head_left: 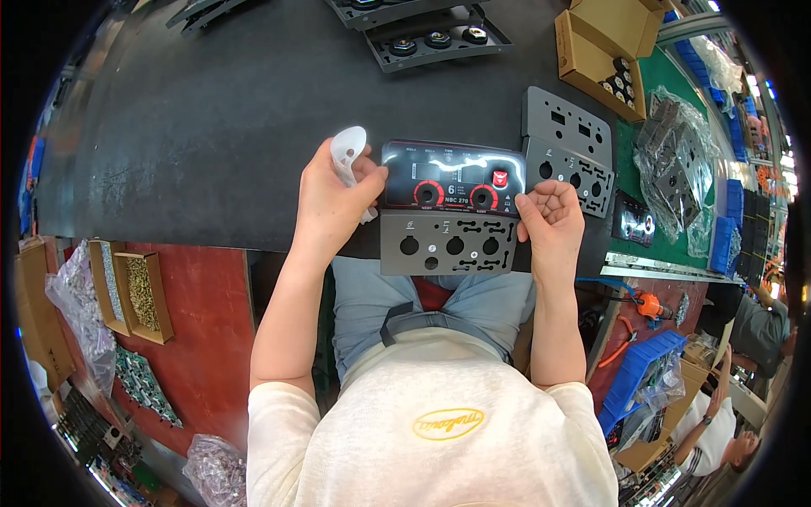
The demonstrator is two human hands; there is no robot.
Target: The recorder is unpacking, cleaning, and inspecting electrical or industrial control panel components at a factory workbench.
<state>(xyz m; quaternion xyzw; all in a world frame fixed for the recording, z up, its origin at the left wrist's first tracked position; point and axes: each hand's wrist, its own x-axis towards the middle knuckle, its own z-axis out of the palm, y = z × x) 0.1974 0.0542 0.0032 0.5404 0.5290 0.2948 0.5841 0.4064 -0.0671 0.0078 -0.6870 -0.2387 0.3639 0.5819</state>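
My left hand [342, 194] grips a curled white sheet [346, 140], its thumb at the left end of a glossy black front panel [432, 173] with two red dial rings and a red emblem. My right hand [549, 215] pinches the panel's right end, fingers curled. The panel lies over the upper part of a grey metal plate [448, 245] with holes and slots at the table's front edge. Just right of it, two more grey plates [562, 127] overlap. Another glossy panel [632, 220] lies farther right.
Black table [211, 110]; assemblies with round knobs [438, 42] at the back. Open carton [583, 59], plastic-wrapped plates [676, 169] and blue bins [642, 376] at right. Cartons of small parts [142, 291] and bagged items [80, 313] at lower left. Two co-workers [752, 325] at far right.
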